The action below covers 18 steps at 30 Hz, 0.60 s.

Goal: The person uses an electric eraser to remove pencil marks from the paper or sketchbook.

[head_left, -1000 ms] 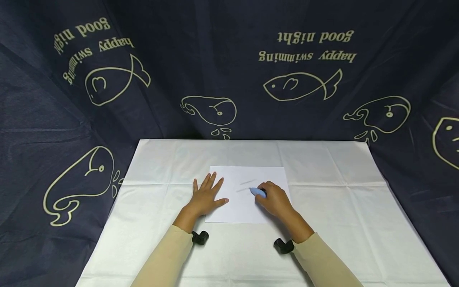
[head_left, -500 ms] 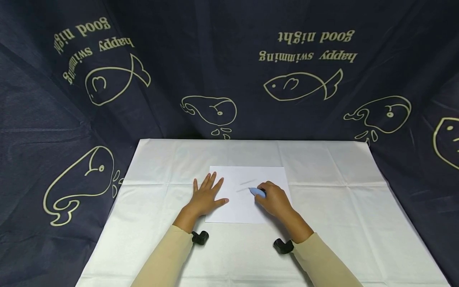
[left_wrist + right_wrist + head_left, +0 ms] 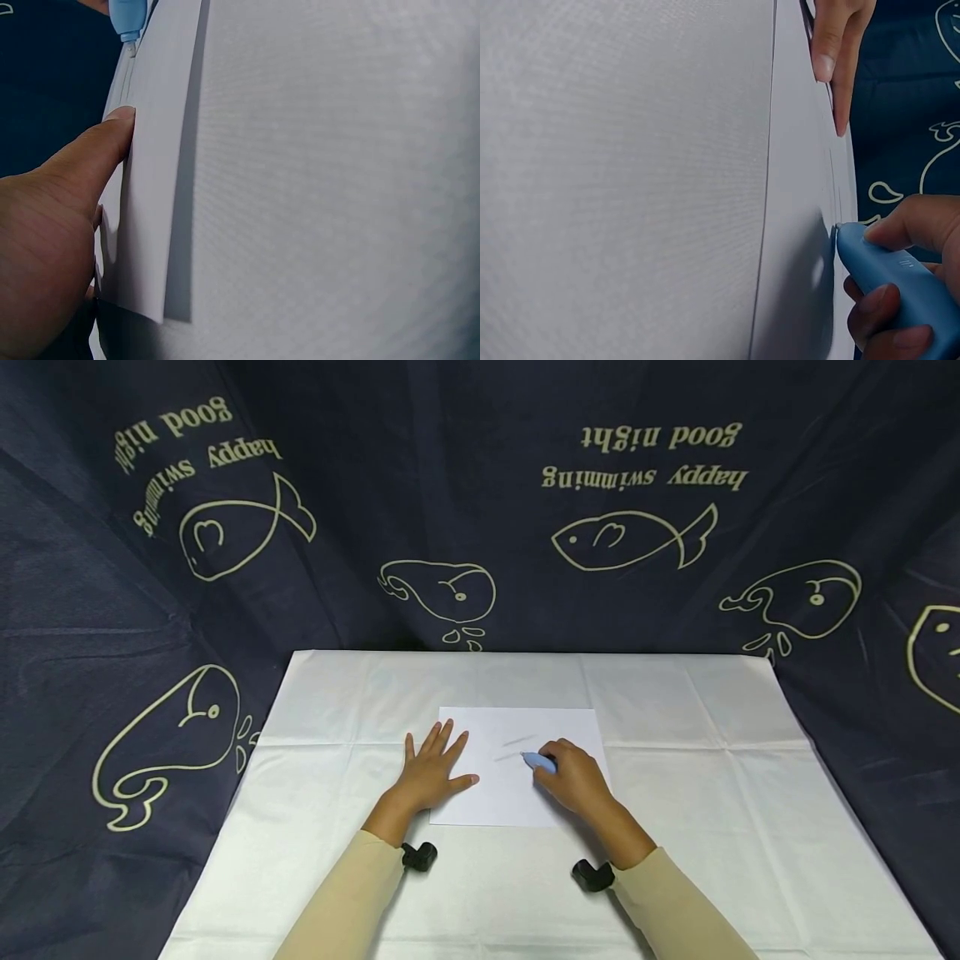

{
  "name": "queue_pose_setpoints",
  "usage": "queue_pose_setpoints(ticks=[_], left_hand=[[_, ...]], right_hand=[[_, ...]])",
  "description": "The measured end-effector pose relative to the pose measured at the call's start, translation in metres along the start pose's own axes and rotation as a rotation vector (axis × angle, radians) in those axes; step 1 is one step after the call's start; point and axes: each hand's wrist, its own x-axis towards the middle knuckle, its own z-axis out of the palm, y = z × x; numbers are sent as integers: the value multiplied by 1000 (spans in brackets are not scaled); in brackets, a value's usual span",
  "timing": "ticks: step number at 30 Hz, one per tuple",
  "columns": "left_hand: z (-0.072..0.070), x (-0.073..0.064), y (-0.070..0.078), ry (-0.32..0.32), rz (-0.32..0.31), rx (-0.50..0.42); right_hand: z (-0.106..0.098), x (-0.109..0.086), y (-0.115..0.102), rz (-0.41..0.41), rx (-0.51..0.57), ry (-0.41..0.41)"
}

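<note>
- The white paper (image 3: 495,806) is lying on the white cloth (image 3: 690,860), between the person's two arms; its near edge seems to be rising slightly, since a shadow is showing beside it in the left wrist view.
- The left hand (image 3: 426,777) is resting across the left edge of the paper with its fingers spread apart, probably because this is steadying the sheet against sliding.
- The right hand (image 3: 576,781) is gripping a blue tool (image 3: 541,762) over the right part of the paper, its thumb and fingers clamped around the body; this hold is probably giving good control of the tip.
- The tool is leaning, with its tip pointing towards the left hand, beside the faint grey lines (image 3: 519,741) near the middle of the paper.
- The tip is appearing to touch the paper, but I cannot be sure of the contact.
- The right hand is hiding the rear of the tool and a portion of the paper's right edge; the left palm is covering part of the left edge.
- The lines are looking too pale for telling what is making them.
</note>
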Motion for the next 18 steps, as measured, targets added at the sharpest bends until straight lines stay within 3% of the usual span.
queue_pose_setpoints(ticks=[18], left_hand=[[0,-1,0,8,9,-8]], right_hand=[[1,-1,-2,-38,-4,30]])
